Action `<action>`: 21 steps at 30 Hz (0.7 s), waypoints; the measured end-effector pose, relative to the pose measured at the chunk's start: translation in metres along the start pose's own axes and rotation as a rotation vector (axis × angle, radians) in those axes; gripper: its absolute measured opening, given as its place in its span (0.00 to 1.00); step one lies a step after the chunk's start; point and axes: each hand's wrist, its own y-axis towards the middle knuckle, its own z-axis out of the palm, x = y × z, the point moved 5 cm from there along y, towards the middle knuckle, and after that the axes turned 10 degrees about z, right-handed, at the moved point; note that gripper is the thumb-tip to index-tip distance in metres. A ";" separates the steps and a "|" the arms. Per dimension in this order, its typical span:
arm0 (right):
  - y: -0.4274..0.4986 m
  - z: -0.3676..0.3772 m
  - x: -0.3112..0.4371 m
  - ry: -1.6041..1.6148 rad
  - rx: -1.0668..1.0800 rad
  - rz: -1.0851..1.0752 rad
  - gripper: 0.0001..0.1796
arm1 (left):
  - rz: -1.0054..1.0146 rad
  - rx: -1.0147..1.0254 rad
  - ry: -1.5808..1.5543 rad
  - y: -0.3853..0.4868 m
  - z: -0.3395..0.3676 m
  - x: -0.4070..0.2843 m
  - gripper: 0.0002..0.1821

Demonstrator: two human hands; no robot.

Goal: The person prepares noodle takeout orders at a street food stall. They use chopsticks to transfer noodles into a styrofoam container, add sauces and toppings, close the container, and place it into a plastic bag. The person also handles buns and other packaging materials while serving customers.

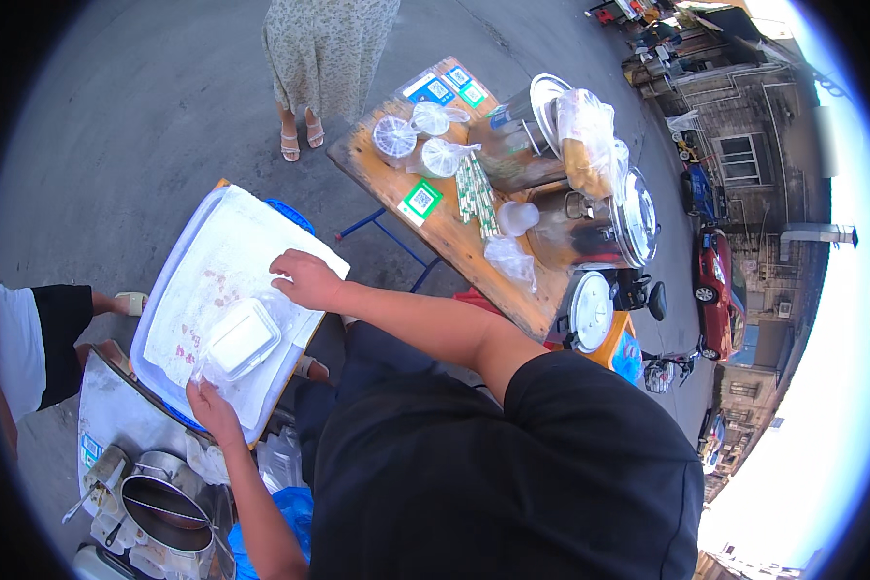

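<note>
A white foam takeaway box (243, 339) sits in a clear plastic bag (275, 310) on a white cloth (221, 232). My left hand (214, 412) pinches the gathered end of that bag, at the near left of the box. Over the cloth's right side is my right hand (308, 280), its fingers bent and apart, with nothing visible in them. It is close to the bag's far side, though whether it touches the film is unclear. The cloth, with reddish stains, covers a translucent plastic tub (147, 326).
A wooden table (377, 174) holds steel pots (573, 225), bagged cups (395, 136), wrapped straws (476, 194) and printed code cards (420, 203). Lower left, a metal side table (105, 399) bears a divided pot (168, 500). People stand beyond the tub and at left.
</note>
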 end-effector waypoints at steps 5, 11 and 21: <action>-0.015 -0.151 -0.181 0.083 -0.396 0.510 0.10 | 0.043 -0.092 0.247 -0.031 -0.012 -0.011 0.18; -0.046 -0.314 -0.374 -0.408 -0.704 0.856 0.20 | -0.323 -0.192 0.014 -0.044 0.004 -0.068 0.23; -0.056 -0.346 -0.455 -0.399 -0.521 0.876 0.17 | -0.385 -0.344 -0.329 -0.032 0.003 -0.084 0.14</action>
